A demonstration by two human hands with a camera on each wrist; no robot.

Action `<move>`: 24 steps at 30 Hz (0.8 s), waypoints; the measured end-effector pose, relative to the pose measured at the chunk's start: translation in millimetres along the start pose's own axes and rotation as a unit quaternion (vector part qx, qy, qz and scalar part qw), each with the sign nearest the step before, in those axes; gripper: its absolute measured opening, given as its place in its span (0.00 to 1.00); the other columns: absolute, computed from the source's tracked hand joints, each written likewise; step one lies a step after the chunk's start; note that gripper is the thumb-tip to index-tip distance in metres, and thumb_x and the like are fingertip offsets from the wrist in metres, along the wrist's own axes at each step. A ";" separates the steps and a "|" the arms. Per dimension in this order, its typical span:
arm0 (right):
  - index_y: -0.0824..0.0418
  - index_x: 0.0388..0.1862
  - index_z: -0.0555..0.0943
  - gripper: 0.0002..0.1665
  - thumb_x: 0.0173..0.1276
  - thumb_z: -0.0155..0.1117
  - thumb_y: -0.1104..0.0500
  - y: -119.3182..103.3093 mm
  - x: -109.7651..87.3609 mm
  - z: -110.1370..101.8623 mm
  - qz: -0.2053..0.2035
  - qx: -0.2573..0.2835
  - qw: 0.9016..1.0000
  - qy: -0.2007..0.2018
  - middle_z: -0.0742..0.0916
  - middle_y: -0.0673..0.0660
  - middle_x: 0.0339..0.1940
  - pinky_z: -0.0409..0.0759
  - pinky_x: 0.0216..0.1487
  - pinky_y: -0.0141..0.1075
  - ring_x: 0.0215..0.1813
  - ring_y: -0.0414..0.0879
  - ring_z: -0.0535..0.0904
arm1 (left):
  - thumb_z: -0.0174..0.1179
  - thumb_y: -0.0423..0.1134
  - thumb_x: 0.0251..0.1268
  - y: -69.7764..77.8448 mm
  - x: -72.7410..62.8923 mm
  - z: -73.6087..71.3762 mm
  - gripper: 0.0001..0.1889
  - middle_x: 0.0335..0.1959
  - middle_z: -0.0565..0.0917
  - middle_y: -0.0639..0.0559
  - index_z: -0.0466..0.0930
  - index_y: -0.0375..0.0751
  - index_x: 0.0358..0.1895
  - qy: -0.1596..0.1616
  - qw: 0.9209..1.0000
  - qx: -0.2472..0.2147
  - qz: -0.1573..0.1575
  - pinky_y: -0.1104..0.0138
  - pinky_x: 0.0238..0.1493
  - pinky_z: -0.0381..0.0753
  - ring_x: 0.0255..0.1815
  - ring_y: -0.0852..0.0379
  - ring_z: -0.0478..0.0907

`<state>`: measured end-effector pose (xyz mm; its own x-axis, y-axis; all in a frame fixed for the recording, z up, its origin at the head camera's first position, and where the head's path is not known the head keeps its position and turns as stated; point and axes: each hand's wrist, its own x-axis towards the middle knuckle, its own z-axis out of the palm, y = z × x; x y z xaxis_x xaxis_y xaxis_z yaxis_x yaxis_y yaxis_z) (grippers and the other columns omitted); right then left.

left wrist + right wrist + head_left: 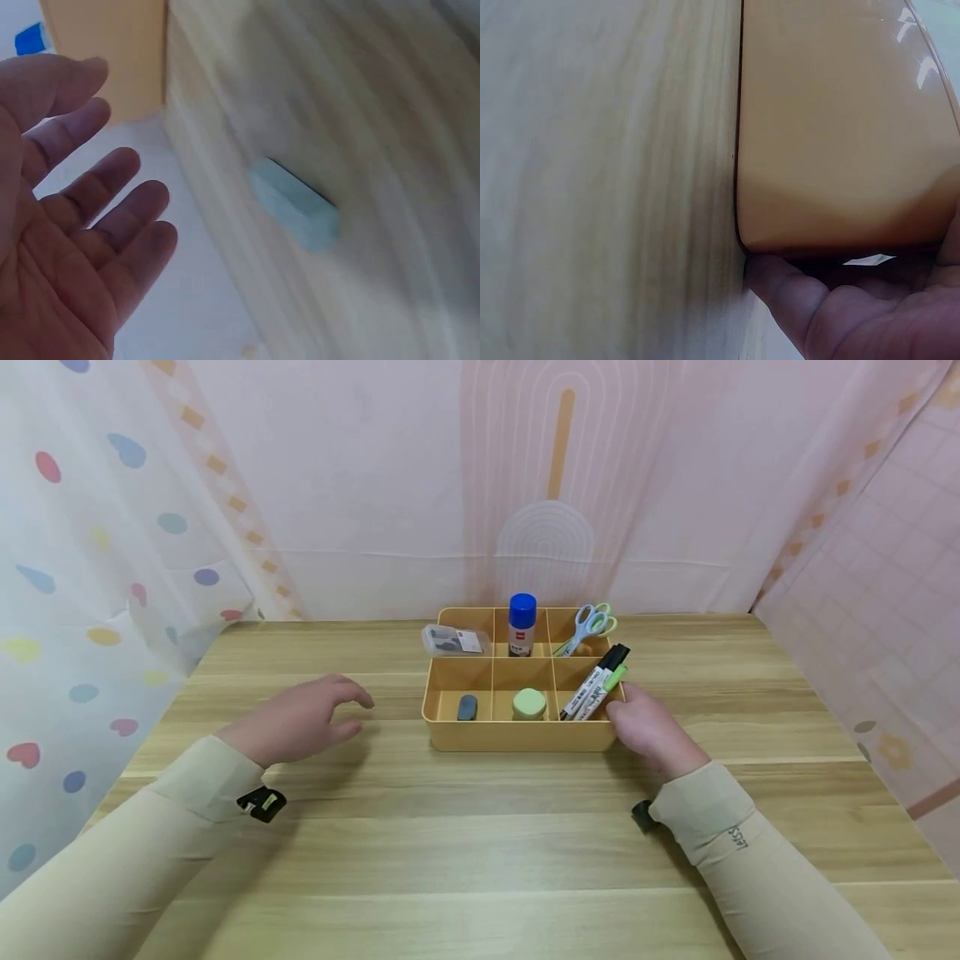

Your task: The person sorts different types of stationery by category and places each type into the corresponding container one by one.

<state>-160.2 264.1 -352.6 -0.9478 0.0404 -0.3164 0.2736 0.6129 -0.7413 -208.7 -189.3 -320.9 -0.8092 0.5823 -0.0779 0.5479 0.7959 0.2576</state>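
A yellow desk organizer (525, 737) with several compartments stands near the back of the table. My right hand (651, 727) grips its right side near the front corner; in the right wrist view, fingers (784, 289) lie along that wall. Front compartments hold a small dark grey piece (467, 707), a pale green rounded block (529, 703) and marker pens (592, 692). Behind them are a clear case (453, 641), a blue-capped glue stick (522, 628) and scissors (588, 625). Left of the organizer, my left hand (300, 720) hovers with loosely bent fingers, holding nothing.
In the left wrist view, a pale green oblong block (294, 206) lies on the table, apart from my left hand; the head view does not show it. Patterned curtains (360, 485) hang behind the wooden table (465, 843) and at both sides.
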 end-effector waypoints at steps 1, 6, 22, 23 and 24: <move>0.65 0.85 0.58 0.38 0.77 0.38 0.58 0.0 0.1 0.0 0.000 0.000 1.000 0.001 0.70 0.68 0.79 0.64 0.80 0.61 0.74 0.61 0.66 | 0.65 0.39 0.72 -3.3 -1.5 1.9 0.17 0.62 0.84 0.40 0.84 0.39 0.60 -0.004 1.000 0.002 -0.001 0.42 0.66 0.79 0.64 0.37 0.81; 0.65 0.85 0.58 0.37 0.77 0.38 0.58 -0.5 0.2 0.0 0.002 0.003 1.000 -0.002 0.71 0.67 0.80 0.64 0.80 0.61 0.74 0.60 0.66 | 0.66 0.38 0.68 -21.7 -6.8 11.8 0.17 0.58 0.86 0.41 0.86 0.40 0.58 -0.012 1.000 0.014 0.007 0.44 0.62 0.81 0.59 0.40 0.83; 0.65 0.85 0.58 0.38 0.78 0.38 0.58 -0.1 0.9 0.0 0.004 -0.003 1.000 -0.001 0.72 0.68 0.78 0.66 0.78 0.61 0.72 0.61 0.68 | 0.69 0.27 0.60 -40.8 -18.5 22.2 0.18 0.53 0.87 0.48 0.87 0.49 0.52 -0.022 0.999 0.013 0.024 0.47 0.57 0.83 0.55 0.45 0.84; 0.65 0.85 0.58 0.38 0.78 0.38 0.58 0.0 0.9 0.0 0.003 -0.003 1.000 -0.001 0.72 0.68 0.77 0.66 0.78 0.61 0.72 0.61 0.68 | 0.69 0.27 0.60 -40.9 -18.6 22.3 0.18 0.53 0.87 0.47 0.87 0.48 0.52 -0.022 0.999 0.014 0.022 0.47 0.57 0.83 0.55 0.45 0.84; 0.65 0.85 0.58 0.37 0.78 0.38 0.58 0.1 1.0 0.0 0.004 -0.002 1.000 -0.001 0.73 0.68 0.77 0.66 0.78 0.61 0.71 0.60 0.68 | 0.69 0.26 0.59 -41.1 -18.7 22.1 0.19 0.53 0.87 0.47 0.87 0.48 0.52 -0.023 0.999 0.016 0.021 0.47 0.57 0.83 0.54 0.44 0.84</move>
<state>-161.1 264.3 -353.0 -0.9452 0.0436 -0.3235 0.2804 0.6156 -0.7364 -211.4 -229.2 -351.4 -0.7755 0.6213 -0.1119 0.5879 0.7753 0.2306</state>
